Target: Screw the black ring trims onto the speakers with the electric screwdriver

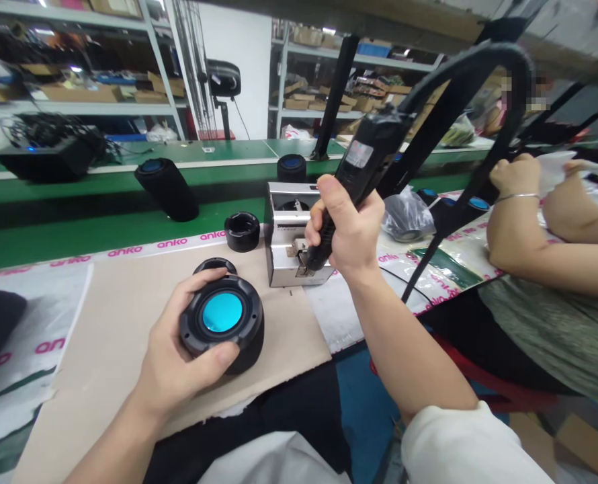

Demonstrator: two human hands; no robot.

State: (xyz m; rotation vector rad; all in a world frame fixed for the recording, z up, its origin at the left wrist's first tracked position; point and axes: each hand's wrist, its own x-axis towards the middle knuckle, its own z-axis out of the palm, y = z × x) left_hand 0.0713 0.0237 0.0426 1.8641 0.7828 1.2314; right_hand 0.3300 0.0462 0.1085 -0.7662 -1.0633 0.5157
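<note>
My left hand (171, 353) is wrapped round a black cylindrical speaker (251, 336), whose shiny blue disc and black rim face up. The speaker rests on a sheet of cardboard (122, 302). My right hand (347, 225) grips a black electric screwdriver (367, 154) with a cable curving up from its top. Its lower end points down at the front of a silver screw feeder (281, 262); whether the bit touches a screw is too small to tell. Behind the held speaker, a black ring (216, 264) is partly hidden, and another black ring (242, 232) lies farther back.
Other black speakers stand behind, one tilted at the left (166, 188) and one beyond the feeder (291, 167). A plastic-wrapped item (408, 214) lies right of the feeder. Black metal posts rise at the right, and a co-worker's arm (525, 235) is beyond them.
</note>
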